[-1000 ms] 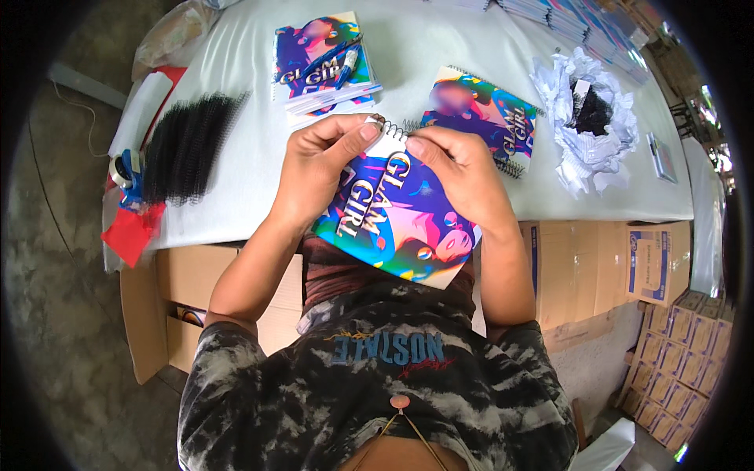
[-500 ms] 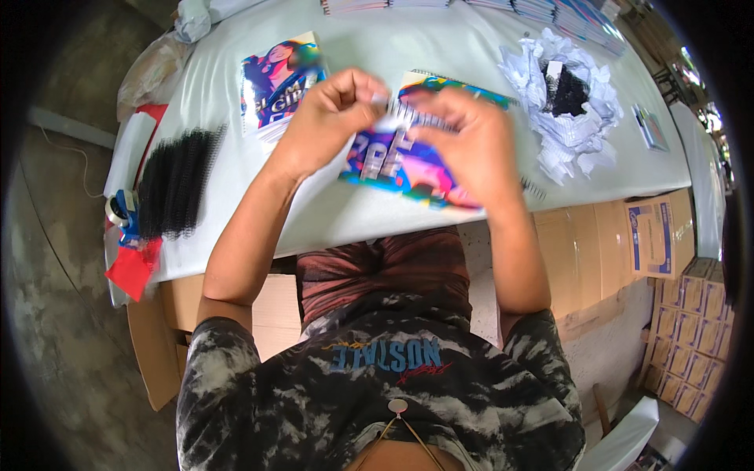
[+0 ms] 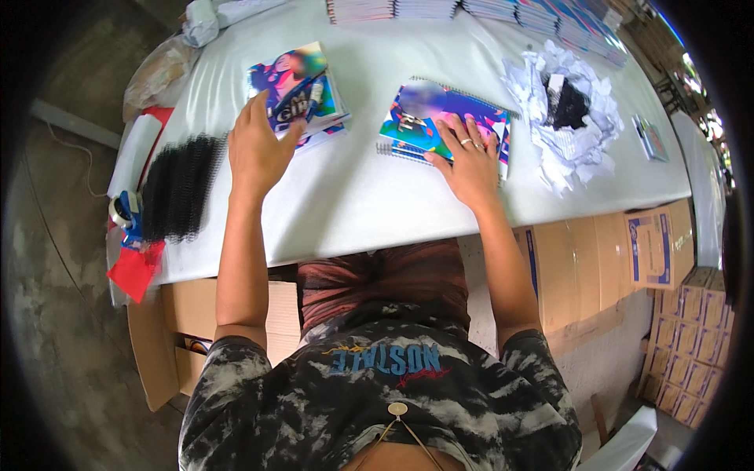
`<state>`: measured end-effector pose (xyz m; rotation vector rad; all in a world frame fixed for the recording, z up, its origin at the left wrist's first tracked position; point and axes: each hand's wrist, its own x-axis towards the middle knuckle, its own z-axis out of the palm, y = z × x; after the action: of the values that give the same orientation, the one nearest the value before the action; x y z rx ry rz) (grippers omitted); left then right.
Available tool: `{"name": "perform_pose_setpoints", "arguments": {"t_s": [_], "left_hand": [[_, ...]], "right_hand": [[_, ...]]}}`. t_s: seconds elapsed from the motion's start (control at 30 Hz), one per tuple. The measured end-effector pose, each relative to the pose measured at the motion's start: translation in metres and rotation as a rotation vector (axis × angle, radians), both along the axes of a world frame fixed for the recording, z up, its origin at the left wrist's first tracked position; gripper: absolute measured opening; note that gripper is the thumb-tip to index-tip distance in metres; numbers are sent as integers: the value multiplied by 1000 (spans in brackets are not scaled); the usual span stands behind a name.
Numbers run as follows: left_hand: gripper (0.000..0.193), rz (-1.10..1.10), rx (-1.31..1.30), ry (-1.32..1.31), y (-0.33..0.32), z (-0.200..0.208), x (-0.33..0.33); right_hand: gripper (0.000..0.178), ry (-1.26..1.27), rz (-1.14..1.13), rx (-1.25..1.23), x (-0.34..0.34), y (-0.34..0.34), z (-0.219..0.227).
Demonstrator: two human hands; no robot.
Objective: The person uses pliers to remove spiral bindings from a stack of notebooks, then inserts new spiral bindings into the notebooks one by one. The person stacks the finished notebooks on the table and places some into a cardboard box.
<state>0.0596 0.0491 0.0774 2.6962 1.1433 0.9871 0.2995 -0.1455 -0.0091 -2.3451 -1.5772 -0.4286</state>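
My right hand (image 3: 471, 161) lies flat, fingers spread, on a colourful notebook (image 3: 412, 129) at the right. Black coil binding runs along its far edge, and more coils show from under its near left corner. At the left, my left hand (image 3: 261, 153) reaches the near edge of a stack of colourful covers and pages (image 3: 275, 78). Its thumb and fingers are apart around that corner, and I see nothing held. A narrow dark item (image 3: 316, 93), blurred, seems to lie on the top cover; its kind cannot be made out.
Black spiral coils (image 3: 184, 188) lie in a bundle at the left, near a blue tape dispenser (image 3: 128, 213). Crumpled white paper (image 3: 593, 153) holds more black coils (image 3: 567, 106) at the right. Stacked notebooks (image 3: 424, 8) line the far edge. Cardboard boxes (image 3: 585, 259) stand below the table.
My hands have parted from over the right notebook. The left has moved left to the stack of covers; the right has come down flat on the notebook, which now lies turned around.
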Motion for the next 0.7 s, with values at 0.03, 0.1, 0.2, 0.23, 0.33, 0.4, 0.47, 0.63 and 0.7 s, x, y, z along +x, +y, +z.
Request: {"name": "perform_pose_setpoints", "arguments": {"t_s": [0.03, 0.1, 0.2, 0.23, 0.33, 0.4, 0.47, 0.63, 0.7], "left_hand": [[74, 54, -13, 147, 9, -12, -13], [78, 30, 121, 406, 17, -44, -33], [37, -16, 153, 345, 34, -35, -46], [28, -48, 66, 335, 38, -18, -49], [15, -9, 247, 124, 48, 37, -46], [15, -100, 382, -47, 53, 60, -52], [15, -165, 427, -75, 31, 81, -57], [20, -684, 220, 0, -66, 61, -63], [21, -632, 146, 15, -78, 51, -73]], "right_hand": [[60, 4, 10, 28, -1, 1, 0], [59, 9, 29, 73, -6, 4, 1], [53, 95, 151, 235, -27, 4, 17], [52, 117, 187, 282, -35, 5, 22], [55, 191, 269, 334, -61, 14, 44], [60, 199, 331, 359, -80, 22, 63], [66, 272, 396, 417, -99, 25, 78], [68, 295, 587, 365, -147, 27, 101], [46, 253, 700, 253, -139, 29, 87]]}}
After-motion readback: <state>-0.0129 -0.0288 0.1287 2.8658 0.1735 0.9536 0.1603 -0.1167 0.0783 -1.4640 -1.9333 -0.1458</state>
